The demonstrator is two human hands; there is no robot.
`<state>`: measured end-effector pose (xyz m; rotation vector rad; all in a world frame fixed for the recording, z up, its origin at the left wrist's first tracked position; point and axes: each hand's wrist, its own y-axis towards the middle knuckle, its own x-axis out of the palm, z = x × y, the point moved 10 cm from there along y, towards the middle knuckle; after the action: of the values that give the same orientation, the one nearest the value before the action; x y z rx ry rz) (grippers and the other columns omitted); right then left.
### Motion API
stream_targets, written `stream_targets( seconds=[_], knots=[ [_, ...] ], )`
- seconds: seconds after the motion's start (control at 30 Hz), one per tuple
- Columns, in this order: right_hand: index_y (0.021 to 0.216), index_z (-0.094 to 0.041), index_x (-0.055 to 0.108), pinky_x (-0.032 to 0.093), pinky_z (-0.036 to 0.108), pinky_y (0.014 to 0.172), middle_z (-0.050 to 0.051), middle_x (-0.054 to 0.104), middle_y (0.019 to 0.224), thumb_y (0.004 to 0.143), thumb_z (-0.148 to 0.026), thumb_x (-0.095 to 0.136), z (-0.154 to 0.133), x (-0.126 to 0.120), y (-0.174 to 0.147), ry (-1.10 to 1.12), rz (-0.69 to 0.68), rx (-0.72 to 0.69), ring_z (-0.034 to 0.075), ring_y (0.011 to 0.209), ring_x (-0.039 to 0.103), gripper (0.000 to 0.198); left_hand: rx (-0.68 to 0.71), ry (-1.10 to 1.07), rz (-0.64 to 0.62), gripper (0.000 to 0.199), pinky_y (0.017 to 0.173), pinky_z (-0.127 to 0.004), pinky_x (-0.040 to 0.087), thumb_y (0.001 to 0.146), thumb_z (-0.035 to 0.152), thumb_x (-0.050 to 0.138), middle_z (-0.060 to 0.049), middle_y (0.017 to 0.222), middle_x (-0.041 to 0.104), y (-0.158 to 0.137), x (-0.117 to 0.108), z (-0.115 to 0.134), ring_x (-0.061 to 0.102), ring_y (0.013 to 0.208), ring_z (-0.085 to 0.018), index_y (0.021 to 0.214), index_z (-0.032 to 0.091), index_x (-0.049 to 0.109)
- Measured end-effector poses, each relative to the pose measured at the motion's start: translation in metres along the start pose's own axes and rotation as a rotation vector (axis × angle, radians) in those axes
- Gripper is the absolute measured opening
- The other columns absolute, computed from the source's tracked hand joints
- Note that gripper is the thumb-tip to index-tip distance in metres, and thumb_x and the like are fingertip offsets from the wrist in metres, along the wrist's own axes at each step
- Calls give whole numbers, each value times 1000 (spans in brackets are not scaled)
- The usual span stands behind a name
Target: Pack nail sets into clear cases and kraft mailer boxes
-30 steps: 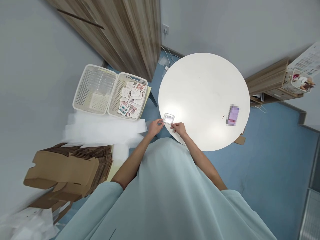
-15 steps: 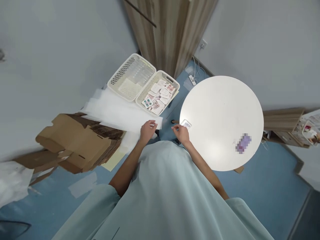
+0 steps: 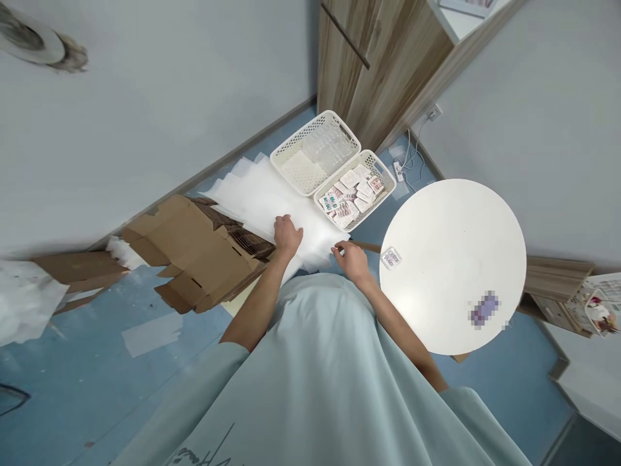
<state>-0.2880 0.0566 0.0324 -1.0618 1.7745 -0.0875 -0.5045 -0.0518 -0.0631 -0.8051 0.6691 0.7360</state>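
Note:
My left hand [image 3: 288,235] is over a fanned stack of thin white sheets [image 3: 262,194], fingers stretched forward and slightly apart, nothing visible in them. Whether it presses on the sheets I cannot tell. Beside the stack's near right corner is my right hand [image 3: 352,261], its fingers loosely bent with a gap at the tips and no object seen between them. A small clear case with a patterned insert [image 3: 391,257] lies on the round white table [image 3: 446,259], just right of that hand.
Behind the sheets sit a white basket with clear plastic pieces [image 3: 294,173] and another basket [image 3: 317,194] full of small printed cards. Flattened cardboard boxes [image 3: 194,249] are stacked at left. A blurred purple item [image 3: 485,309] lies on the table. Cables [image 3: 412,158] run along the floor.
The view has swung left, so baskets, sheets and table appear farther right. My left hand has come over the white sheets; my right hand is now near their corner.

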Motion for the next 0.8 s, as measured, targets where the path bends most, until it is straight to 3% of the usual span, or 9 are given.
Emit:
stream_targets(
  seconds=[0.13,0.3,0.47,0.67,0.8],
  knots=[
    [113,-25,74,48,31,77,5,80,112,106,-35,58,-14,3,-2,-60,-9,9,24,97,73,20,49,128,-34,47,106,-48,49,89,18,67,-20,133,63,-1,5,2,56,129,-38,135,14,59],
    [115,-25,73,51,32,78,5,80,111,106,-34,59,-26,4,2,-81,-1,3,24,94,74,19,125,91,-39,22,99,-47,48,93,18,60,-15,119,71,-10,-3,7,60,118,-36,114,21,68],
    [123,-23,71,55,37,85,8,77,116,104,-34,59,-46,-7,12,-20,49,-75,24,92,73,25,193,-44,36,12,94,-45,48,97,21,58,-12,108,74,-33,-31,18,64,107,-34,99,23,70],
    [128,-20,68,50,45,109,16,71,132,101,-52,63,-89,-45,25,96,231,-308,32,127,63,42,376,-251,88,8,88,-40,51,96,20,65,-6,102,75,-76,-71,45,67,96,-27,94,24,71],
    [113,-22,71,53,42,97,11,76,113,95,-59,68,-92,-56,33,168,207,-250,30,107,70,42,551,-359,127,11,88,-37,55,97,17,65,-4,101,75,-99,-96,72,68,95,-22,94,25,72]
  ],
)
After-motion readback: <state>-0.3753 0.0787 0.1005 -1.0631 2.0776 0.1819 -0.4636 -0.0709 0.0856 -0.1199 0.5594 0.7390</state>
